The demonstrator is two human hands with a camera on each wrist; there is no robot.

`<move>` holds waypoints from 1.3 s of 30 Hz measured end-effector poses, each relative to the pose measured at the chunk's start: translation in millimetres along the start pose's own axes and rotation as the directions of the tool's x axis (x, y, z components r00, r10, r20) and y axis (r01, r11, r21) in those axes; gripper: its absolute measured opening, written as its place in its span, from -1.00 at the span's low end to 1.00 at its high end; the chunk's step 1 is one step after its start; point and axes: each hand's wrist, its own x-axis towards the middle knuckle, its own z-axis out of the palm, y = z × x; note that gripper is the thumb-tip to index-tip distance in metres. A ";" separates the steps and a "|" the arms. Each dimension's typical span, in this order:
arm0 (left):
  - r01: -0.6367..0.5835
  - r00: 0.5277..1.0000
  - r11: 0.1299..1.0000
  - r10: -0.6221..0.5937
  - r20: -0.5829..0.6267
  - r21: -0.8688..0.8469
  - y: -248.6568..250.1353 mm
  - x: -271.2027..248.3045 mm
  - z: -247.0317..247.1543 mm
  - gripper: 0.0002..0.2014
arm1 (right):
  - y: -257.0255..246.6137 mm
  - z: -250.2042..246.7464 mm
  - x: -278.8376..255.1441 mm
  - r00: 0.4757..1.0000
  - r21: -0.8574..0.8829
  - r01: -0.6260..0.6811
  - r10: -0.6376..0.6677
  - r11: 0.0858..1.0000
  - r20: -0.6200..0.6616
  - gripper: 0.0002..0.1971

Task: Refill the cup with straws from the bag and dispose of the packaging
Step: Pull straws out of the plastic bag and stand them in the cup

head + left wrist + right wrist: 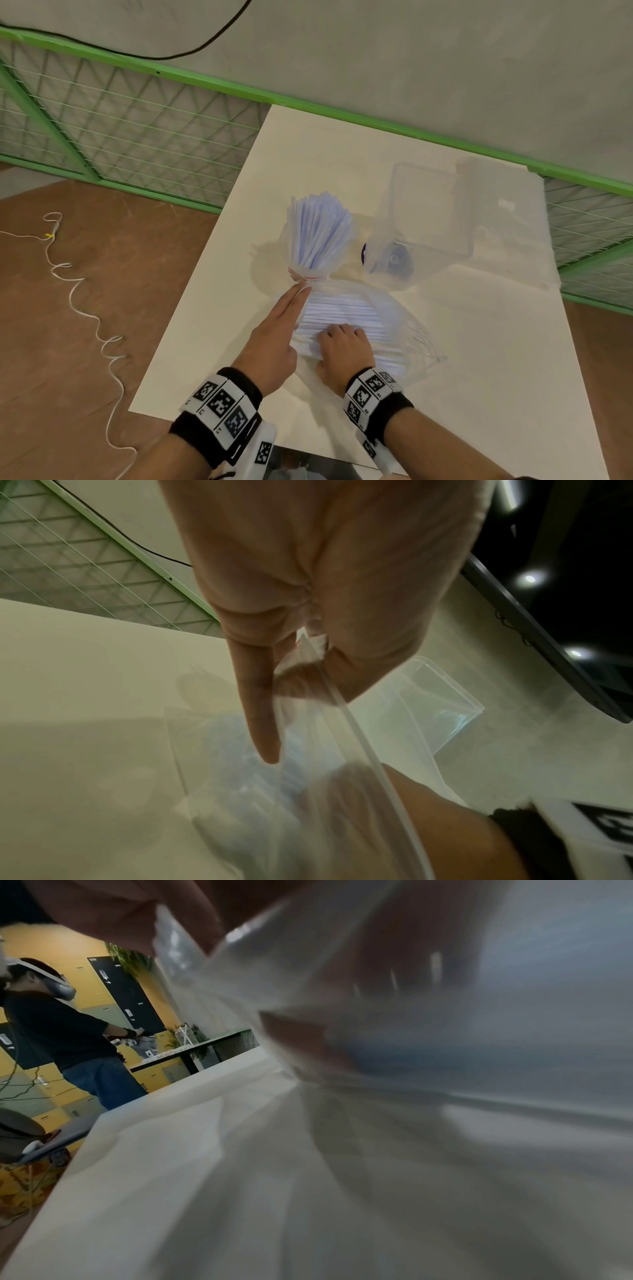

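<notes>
Both hands (308,346) on bag (404,329) (clear) — straws (342,313) inside, table (479,342) beneath.

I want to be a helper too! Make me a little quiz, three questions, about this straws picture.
1. True or false: the translucent plastic cup already holds white straws standing up.
2. Fill in: the see-through plastic box stands on the white table to the ___ of the cup.
3. The right hand curls its fingers on:
A) the bagged straws in the clear plastic bag
B) the cup
C) the box

Key: 1 true; 2 right; 3 A.
</notes>
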 end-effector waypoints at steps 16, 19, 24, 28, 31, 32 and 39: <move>0.007 1.000 1.000 -0.007 0.014 -0.003 0.5 1.9 -0.9 0.01 | 1.3 -4.3 -5.1 1.000 0.046 -0.004 0.004 0.999 -0.004 -0.79; 0.009 1.000 1.000 -0.009 0.009 -0.013 1.7 1.8 -2.3 0.00 | 2.0 -7.8 -6.7 0.999 0.029 0.029 -0.028 0.999 -0.044 -0.70; 0.011 1.000 1.000 -0.011 0.011 -0.023 1.9 2.5 -3.1 0.01 | 12.7 -8.4 -13.2 0.990 0.127 0.050 -0.032 0.991 -0.136 -0.61; -0.003 1.000 1.000 0.003 0.012 -0.023 -0.9 3.4 -2.7 0.03 | 20.2 -22.6 -18.1 0.993 0.205 0.028 -0.004 0.978 -0.118 -0.74; -0.006 1.000 0.999 0.006 0.009 -0.031 -2.3 3.6 -4.1 0.03 | 26.3 -42.3 -27.0 0.966 0.527 0.052 0.090 0.848 -0.241 -0.69; -0.006 1.000 0.999 0.006 0.009 -0.033 -2.1 3.1 -4.4 0.03 | 28.8 -50.7 -31.0 0.949 0.677 0.070 0.160 0.733 -0.271 -0.63; -0.019 1.000 0.999 0.019 -0.008 -0.026 -2.5 2.7 -3.7 0.03 | 22.3 -69.1 -44.9 0.925 0.951 0.113 0.318 0.287 -0.206 -0.87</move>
